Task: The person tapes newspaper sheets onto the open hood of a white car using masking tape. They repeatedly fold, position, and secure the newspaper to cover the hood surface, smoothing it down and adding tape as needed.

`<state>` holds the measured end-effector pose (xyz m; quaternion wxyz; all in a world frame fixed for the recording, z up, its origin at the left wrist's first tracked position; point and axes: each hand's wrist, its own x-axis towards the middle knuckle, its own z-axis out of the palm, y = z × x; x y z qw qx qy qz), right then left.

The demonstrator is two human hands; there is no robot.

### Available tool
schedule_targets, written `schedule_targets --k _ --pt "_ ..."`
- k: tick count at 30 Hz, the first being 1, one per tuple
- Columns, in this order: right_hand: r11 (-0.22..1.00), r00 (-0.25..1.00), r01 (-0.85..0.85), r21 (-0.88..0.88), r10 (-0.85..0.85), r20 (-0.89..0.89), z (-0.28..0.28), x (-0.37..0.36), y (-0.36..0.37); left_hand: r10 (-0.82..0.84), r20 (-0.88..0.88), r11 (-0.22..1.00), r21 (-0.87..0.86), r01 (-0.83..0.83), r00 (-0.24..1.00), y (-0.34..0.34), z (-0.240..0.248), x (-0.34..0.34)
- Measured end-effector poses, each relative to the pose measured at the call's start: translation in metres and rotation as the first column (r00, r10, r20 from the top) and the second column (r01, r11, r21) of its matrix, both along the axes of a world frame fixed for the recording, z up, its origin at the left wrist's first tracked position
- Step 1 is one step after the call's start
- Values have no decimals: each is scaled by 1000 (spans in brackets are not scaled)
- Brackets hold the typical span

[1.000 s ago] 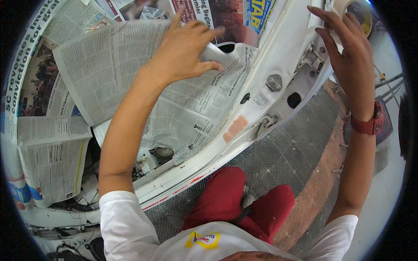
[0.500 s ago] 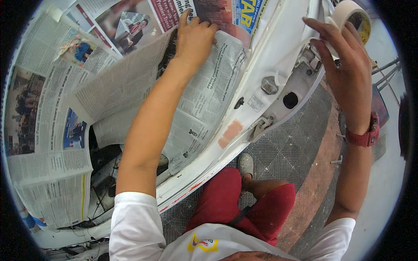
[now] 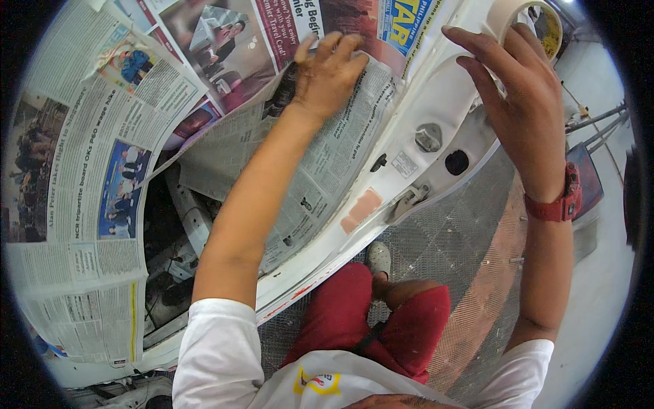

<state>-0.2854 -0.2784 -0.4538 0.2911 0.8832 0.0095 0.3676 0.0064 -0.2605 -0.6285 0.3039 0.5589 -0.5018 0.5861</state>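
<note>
My left hand (image 3: 330, 78) lies palm down on a grey newspaper sheet (image 3: 313, 174), its bent fingers apart and slightly blurred near the sheet's upper edge. Beneath and beyond it are colour-printed newspaper pages (image 3: 225, 41). A roll of cream masking tape (image 3: 548, 31) sits in my right hand (image 3: 524, 102), partly hidden by the fingers. Thumb and index finger of that hand point apart, over the edge of a white-painted vehicle body (image 3: 388, 167). Whether a loose strip of tape hangs there is hard to tell against the white paint.
More newspaper (image 3: 75, 170) covers the left side. Between the sheets a dark opening with metal parts (image 3: 174, 232) shows. A metal latch (image 3: 412, 198) and a round black hole (image 3: 456, 162) mark the white edge. Patterned floor mats (image 3: 456, 238) lie below, by my legs.
The grey sheet's flap has shifted, uncovering more of the colour page and dark opening. My left fingers have curled. The right hand with the tape roll has shifted left in the picture.
</note>
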Motion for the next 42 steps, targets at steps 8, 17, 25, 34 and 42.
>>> schedule_targets --k 8,17,25,34,42 --pt "996 997 -74 -53 75 17 1 32 17 -131 -320 975 131 181 938 6 -12 -44" --pt "995 996 -93 -46 92 -17 -24 85 7 -367 -696 868 -18 497 617 -5 -35 -75" --pt "990 996 18 140 -5 -93 -37 118 -11 -835 -548 452 -647 614 37 -18 -48 -54" --pt "991 977 103 80 -86 -193 -34 124 -9 -791 -610 568 -704 426 45 -9 -22 -44" --pt "973 993 -95 209 78 92 -6 112 31 -707 -703 673 -636 377 76 -5 -6 -48"
